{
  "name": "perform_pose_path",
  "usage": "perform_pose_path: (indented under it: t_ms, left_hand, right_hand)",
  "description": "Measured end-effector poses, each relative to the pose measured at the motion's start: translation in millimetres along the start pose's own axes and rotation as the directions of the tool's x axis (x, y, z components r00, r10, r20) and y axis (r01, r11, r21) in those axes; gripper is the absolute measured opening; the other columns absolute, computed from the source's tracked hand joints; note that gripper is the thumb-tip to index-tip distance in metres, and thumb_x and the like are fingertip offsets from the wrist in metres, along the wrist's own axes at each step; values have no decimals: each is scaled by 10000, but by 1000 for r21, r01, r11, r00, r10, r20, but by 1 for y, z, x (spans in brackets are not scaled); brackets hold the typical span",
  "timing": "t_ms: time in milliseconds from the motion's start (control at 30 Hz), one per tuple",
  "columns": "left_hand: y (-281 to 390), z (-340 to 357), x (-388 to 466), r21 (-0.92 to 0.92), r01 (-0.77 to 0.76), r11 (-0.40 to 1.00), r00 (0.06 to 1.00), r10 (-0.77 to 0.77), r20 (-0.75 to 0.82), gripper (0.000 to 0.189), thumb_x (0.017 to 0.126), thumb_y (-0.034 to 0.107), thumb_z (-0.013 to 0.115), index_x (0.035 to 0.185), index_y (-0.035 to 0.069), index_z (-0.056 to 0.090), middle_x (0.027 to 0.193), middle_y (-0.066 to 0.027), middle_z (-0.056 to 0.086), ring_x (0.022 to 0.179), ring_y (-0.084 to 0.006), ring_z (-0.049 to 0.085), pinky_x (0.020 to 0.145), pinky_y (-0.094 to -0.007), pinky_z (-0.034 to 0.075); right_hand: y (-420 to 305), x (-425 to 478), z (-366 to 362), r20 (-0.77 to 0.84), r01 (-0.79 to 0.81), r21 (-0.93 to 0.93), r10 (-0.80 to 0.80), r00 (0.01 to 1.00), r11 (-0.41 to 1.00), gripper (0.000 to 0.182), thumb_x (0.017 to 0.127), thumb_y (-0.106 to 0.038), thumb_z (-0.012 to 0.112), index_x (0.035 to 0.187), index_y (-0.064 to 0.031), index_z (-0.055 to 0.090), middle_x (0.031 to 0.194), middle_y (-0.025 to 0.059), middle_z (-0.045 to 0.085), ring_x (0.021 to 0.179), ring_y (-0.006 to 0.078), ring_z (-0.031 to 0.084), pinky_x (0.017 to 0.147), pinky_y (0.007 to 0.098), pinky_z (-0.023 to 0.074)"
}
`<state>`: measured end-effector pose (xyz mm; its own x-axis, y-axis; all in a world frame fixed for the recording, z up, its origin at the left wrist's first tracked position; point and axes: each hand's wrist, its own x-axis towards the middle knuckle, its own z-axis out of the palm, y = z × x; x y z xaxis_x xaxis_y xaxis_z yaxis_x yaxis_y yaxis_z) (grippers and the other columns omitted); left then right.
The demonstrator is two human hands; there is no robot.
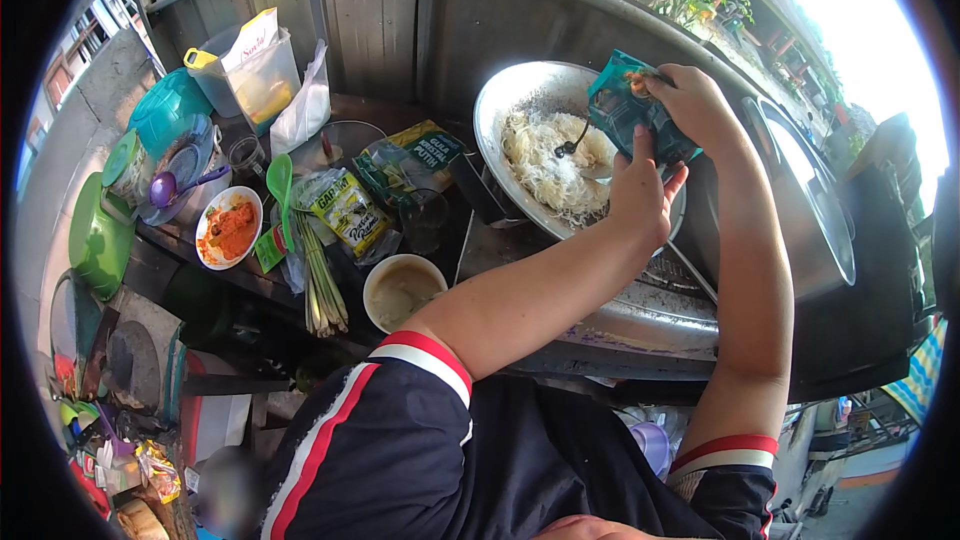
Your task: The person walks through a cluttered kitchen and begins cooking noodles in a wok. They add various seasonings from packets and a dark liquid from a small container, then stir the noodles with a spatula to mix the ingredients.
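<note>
Both my hands hold a teal sauce pouch (pixel 619 109) tilted above a wide metal wok (pixel 499 94). My right hand (pixel 691 96) pinches its upper edge. Lower down, my left hand (pixel 637 191) grips the pouch with the thumb on its front. A dark thick liquid (pixel 571 144) runs from the pouch's left side onto pale thin noodles (pixel 541 169) in the wok. Dark specks and white grains lie on the noodles. A metal spatula's blade (pixel 596 174) rests in them, partly hidden behind my left hand, and a metal handle (pixel 691 270) shows beyond the wok's rim.
Left of the wok are a sugar packet (pixel 429 150), a yellow packet (pixel 351 211), lemongrass stalks (pixel 321 289) and a green plastic spoon (pixel 280 178). A cup (pixel 368 291) of pale liquid and a bowl (pixel 201 223) of orange-red paste stand nearer. A large metal lid (pixel 806 199) leans at right.
</note>
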<state>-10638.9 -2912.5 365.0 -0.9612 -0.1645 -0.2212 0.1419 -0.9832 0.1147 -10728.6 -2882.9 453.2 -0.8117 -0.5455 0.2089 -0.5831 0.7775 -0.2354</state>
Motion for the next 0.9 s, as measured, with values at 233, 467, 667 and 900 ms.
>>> perform_pose_path:
  t_ms: [233, 467, 667, 900]
  left_hand:
    - [6, 0, 21, 83, 67, 994, 985, -79, 151, 461, 948, 317, 446, 1303, 49, 326, 1227, -70, 436, 1019, -204, 501, 912, -360, 460]
    - [-13, -9, -11, 18, 2, 1000, 999, -1, -52, 423, 941, 324, 463, 1245, 48, 358, 1232, -96, 423, 1098, -230, 484, 942, -401, 446]
    - [-18, -11, -21, 18, -16, 1000, 1000, 16, 6, 439, 936, 339, 468, 1246, 56, 341, 1271, -96, 383, 1135, -229, 466, 979, -399, 417]
    - [-16, -17, -20, 56, -46, 997, 997, 43, 60, 426, 939, 331, 464, 1252, 73, 334, 1248, -85, 401, 1111, -209, 476, 966, -401, 421]
  right_hand:
    - [7, 6, 0, -156, -41, -60, 31, 987, 997, 330, 847, -296, 526, 1013, -29, 628, 929, 201, 635, 899, 351, 600, 788, 395, 460]
    - [12, -19, 3, 46, 20, 58, -22, 999, 998, 326, 852, -269, 545, 1038, -10, 611, 903, 202, 632, 877, 327, 613, 769, 370, 461]
    - [11, -31, 3, 13, -29, 137, 27, 1000, 990, 329, 862, -251, 551, 1014, 37, 597, 848, 180, 631, 795, 241, 599, 734, 335, 451]
    - [14, -34, 3, 39, -21, 215, 13, 999, 976, 323, 862, -258, 561, 1038, 10, 601, 854, 191, 634, 803, 280, 622, 735, 339, 463]
